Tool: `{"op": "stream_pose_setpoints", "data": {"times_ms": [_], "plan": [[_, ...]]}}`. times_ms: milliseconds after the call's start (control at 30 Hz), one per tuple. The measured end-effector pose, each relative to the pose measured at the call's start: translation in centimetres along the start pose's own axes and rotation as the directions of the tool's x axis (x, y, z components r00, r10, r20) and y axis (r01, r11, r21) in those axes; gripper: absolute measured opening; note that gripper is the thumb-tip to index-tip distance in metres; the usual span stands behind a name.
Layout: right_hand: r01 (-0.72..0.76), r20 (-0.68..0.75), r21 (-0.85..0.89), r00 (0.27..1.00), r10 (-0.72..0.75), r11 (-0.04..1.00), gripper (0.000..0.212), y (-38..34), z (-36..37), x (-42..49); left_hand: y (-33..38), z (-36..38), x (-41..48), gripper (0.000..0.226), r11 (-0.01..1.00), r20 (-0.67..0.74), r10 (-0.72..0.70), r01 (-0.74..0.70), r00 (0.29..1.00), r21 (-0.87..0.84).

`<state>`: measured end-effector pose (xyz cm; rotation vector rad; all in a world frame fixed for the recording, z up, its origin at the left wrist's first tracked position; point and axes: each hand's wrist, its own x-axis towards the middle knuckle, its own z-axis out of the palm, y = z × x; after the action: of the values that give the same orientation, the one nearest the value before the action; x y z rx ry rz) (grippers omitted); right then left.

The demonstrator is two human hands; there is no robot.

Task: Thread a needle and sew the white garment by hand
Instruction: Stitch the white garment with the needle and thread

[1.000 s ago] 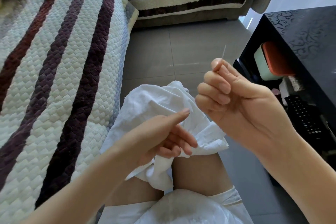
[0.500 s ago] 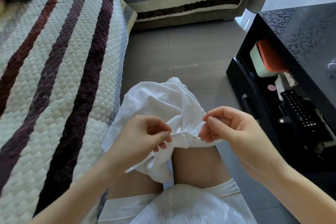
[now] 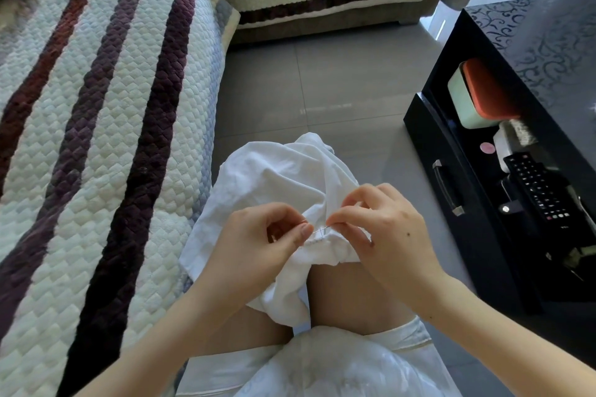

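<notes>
The white garment (image 3: 277,177) lies bunched over my knees in the lower middle of the head view. My left hand (image 3: 258,248) pinches a gathered fold of it between thumb and fingers. My right hand (image 3: 380,229) pinches the thin needle (image 3: 321,229) at its right end. The needle lies nearly level, its tip passing through the folded edge between my two hands. A short row of stitches shows along that edge just below the needle. I cannot make out the thread itself.
A quilted striped sofa cover (image 3: 96,138) fills the left side. A black cabinet (image 3: 483,190) stands at the right; its open shelf holds an orange-lidded box (image 3: 477,97) and a remote control (image 3: 535,187). Grey floor tiles (image 3: 322,87) lie ahead.
One second ago my right hand held the needle raised high, away from the cloth. It came down to the fold, my left hand took hold of the cloth, and the needle now enters the edge.
</notes>
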<state>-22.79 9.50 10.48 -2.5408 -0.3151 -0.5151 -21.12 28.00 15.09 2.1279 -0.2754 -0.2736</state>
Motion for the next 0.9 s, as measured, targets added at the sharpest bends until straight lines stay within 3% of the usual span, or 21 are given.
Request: {"op": "stream_pose_setpoints", "data": {"times_ms": [100,167,233,333,467,600,767,900], "plan": [[-0.040,0.097,0.179,0.995,0.023,0.983,0.023,0.3,0.0,0.1,-0.2,-0.3,0.4,0.013,0.998,0.044,-0.054,0.055,0.998,-0.032],[-0.156,0.215,0.403,0.974,0.073,0.902,0.021,0.6,-0.3,0.1,-0.4,-0.4,0.7,0.013,0.989,0.092,-0.110,0.118,0.990,-0.086],[-0.231,0.273,0.517,0.957,0.097,0.824,0.018,0.6,-0.5,0.1,-0.7,-0.5,0.9,0.012,0.973,0.151,-0.163,0.185,0.975,-0.139],[-0.236,0.268,0.569,0.959,0.094,0.788,0.009,0.4,-0.6,0.0,-0.9,-0.4,1.2,0.011,0.949,0.241,-0.195,0.244,0.951,-0.197],[-0.309,0.327,0.653,0.939,0.110,0.691,0.023,0.2,-0.8,-0.1,-1.0,-0.2,1.1,0.020,0.914,0.332,-0.196,0.294,0.923,-0.279],[-0.303,0.344,0.700,0.937,0.067,0.647,0.030,-0.2,-1.1,0.1,-1.2,0.2,1.3,0.028,0.910,0.334,-0.216,0.313,0.917,-0.271],[-0.342,0.385,0.736,0.921,0.053,0.585,0.013,-0.1,-1.2,0.1,-1.2,0.6,1.2,0.030,0.901,0.324,-0.246,0.339,0.913,-0.271],[-0.322,0.345,0.714,0.934,0.089,0.622,0.012,-0.3,-1.1,0.0,-1.3,0.7,1.2,0.028,0.893,0.311,-0.274,0.361,0.910,-0.271]]}}
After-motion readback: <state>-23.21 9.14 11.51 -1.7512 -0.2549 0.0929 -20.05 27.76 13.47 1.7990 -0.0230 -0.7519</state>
